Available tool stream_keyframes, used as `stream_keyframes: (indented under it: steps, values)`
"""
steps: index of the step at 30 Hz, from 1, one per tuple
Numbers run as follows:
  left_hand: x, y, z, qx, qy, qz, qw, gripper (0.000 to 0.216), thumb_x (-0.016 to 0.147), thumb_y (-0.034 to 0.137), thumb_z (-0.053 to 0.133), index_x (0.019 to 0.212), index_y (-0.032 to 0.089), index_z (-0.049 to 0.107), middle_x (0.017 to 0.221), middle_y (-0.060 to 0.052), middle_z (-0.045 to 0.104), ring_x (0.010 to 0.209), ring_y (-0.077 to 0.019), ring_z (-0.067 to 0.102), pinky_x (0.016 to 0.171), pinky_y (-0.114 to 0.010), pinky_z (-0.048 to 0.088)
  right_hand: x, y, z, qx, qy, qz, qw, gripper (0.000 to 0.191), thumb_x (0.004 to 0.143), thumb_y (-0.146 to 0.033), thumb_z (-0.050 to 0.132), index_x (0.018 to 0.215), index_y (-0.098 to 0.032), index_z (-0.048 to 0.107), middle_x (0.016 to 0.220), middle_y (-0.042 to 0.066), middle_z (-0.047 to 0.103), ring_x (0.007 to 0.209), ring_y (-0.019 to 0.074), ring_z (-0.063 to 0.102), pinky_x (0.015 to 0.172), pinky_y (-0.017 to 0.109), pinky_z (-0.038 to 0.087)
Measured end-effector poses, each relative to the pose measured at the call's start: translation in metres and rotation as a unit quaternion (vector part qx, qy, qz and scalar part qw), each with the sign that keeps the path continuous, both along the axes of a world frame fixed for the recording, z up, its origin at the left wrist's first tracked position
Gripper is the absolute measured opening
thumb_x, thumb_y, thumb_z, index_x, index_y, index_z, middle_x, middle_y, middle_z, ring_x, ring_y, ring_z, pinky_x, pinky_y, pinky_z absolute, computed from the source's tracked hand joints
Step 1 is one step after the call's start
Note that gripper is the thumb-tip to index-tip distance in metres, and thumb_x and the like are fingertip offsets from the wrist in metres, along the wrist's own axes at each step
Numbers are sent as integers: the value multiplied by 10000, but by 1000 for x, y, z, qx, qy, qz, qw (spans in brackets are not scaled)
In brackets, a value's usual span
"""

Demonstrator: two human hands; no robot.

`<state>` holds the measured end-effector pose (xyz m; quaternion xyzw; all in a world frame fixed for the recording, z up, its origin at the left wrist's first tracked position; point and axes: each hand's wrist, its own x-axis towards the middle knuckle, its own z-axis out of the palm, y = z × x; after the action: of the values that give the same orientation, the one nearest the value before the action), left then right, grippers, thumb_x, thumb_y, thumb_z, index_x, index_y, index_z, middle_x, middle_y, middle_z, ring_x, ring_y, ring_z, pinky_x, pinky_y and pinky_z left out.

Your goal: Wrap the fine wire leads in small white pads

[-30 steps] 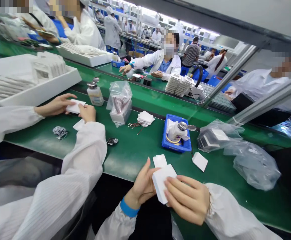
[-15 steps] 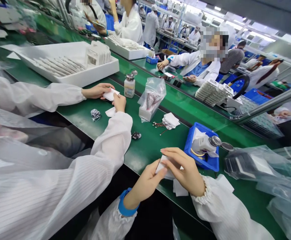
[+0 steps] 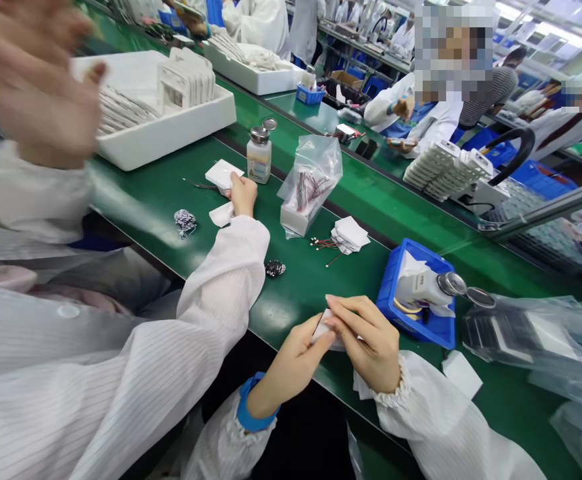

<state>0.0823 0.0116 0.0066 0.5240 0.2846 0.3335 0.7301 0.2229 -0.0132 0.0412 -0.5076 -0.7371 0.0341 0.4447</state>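
Green counter (image 3: 291, 293) slants across a busy workroom, with people in white coats (image 3: 258, 27) beyond it. Clock directions are read from the small white piece (image 3: 323, 325) near the counter's near edge, low in the middle of the view. Both bare hands grip it: the left hand (image 3: 293, 357) is clamped on its near side, the right hand (image 3: 368, 337) has fingers closed over its top, partly hiding it. At one o'clock is a pile of white pieces with thin leads (image 3: 351, 235); at twelve, a clear bag (image 3: 311, 183) over a white box. Toward two o'clock, a blue tray (image 3: 413, 327) carries a bottle (image 3: 421, 288). Between three and four lies a loose white piece (image 3: 463, 375). At eleven, a co-worker's hand (image 3: 243, 195) holds another white block (image 3: 223, 175). Work on the gripped piece seems unfinished, since both hands are on it; whether the piled or loose pieces are finished cannot be told.
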Motion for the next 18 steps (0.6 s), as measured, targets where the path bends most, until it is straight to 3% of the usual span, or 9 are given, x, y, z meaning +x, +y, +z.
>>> stream_keyframes:
  steps: [8, 18]
  values:
    - [-2, -1, 2, -7, -23, -9, 1000, 250, 957, 362, 511, 905, 146, 625, 791, 1, 551, 703, -123, 437, 667, -219, 398, 0, 0, 0, 17, -18, -2, 1000, 447, 864, -54, 646, 1267, -249, 646, 1052, 95, 739, 890, 204, 690, 701, 346, 578]
    - [-4, -4, -1, -17, -37, -11, 999, 264, 965, 370, 514, 978, 145, 651, 800, -4, 563, 725, -129, 471, 709, -234, 431, 1, -3, -5, 29, -44, 8, 999, 500, 870, -46, 633, 1318, -267, 605, 1094, 100, 727, 916, 215, 692, 706, 365, 592]
